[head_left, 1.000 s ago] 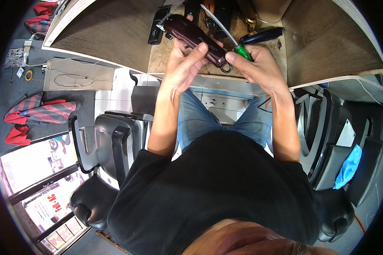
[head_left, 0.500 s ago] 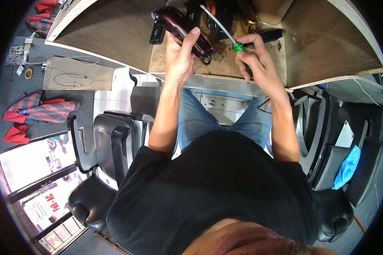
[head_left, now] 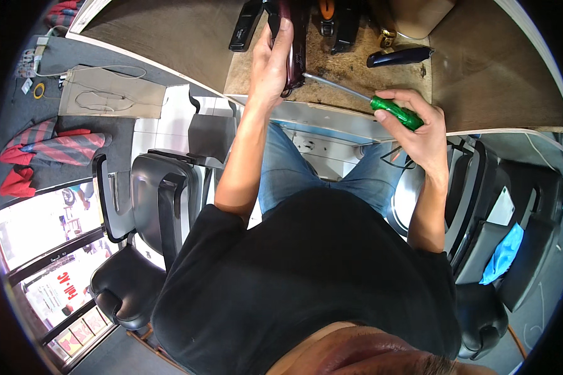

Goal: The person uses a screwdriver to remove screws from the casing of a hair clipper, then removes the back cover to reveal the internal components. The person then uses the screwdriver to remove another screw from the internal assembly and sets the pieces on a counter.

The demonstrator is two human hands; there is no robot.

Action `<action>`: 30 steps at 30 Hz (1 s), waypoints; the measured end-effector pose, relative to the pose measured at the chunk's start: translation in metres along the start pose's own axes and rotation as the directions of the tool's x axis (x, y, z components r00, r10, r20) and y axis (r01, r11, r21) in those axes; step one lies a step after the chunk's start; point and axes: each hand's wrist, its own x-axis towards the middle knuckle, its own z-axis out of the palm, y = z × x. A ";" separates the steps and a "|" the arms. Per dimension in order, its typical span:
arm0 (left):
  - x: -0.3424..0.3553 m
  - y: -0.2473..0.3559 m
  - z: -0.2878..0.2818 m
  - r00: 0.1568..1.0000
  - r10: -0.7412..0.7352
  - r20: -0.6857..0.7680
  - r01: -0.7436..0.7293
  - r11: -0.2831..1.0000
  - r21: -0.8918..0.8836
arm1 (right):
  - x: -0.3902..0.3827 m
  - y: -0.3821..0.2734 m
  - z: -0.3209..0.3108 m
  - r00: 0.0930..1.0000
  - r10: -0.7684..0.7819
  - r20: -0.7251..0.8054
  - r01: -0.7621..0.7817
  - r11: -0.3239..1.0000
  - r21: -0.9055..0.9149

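Note:
My left hand [head_left: 270,72] is closed around a dark red hair clipper [head_left: 298,53], held over the front of the wooden shelf [head_left: 350,78]. The clipper's head reaches the top edge of the picture, partly cut off. A green-handled screwdriver [head_left: 399,115] lies in the closed fingers of my right hand [head_left: 425,137]. Its metal shaft slants up to the left, and the tip is at the clipper's side near its lower end; whether it touches, I cannot tell. On the shelf to the right lies a black clipper-like tool [head_left: 400,57].
Black devices [head_left: 347,28] and a gold item [head_left: 386,39] stand at the shelf's back. Another black device [head_left: 246,28] is left of my hand. Wooden side panels [head_left: 162,44] flank the shelf. Black chairs [head_left: 162,194] stand on both sides; a blue cloth [head_left: 503,253] hangs at right.
The clipper has turned to stand more upright and on its side. My right hand has moved right and down, and the screwdriver has swung so its tip is at the clipper.

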 end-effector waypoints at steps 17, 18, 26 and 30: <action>0.002 -0.003 -0.009 0.998 0.042 -0.040 -0.041 0.999 0.032 | 0.000 -0.002 0.001 0.999 0.034 0.036 -0.035 0.999 0.018; 0.002 -0.002 -0.008 0.999 0.038 -0.036 -0.037 0.999 0.027 | 0.001 -0.004 0.001 0.998 0.049 0.042 -0.050 0.999 0.019; 0.001 -0.003 -0.008 0.998 0.036 -0.052 -0.035 0.999 0.028 | -0.001 -0.005 0.000 0.988 0.136 0.068 -0.139 0.989 0.052; 0.000 -0.002 -0.007 0.998 0.026 -0.060 -0.024 0.999 0.041 | -0.001 -0.003 0.000 0.991 0.110 0.072 -0.112 0.994 0.021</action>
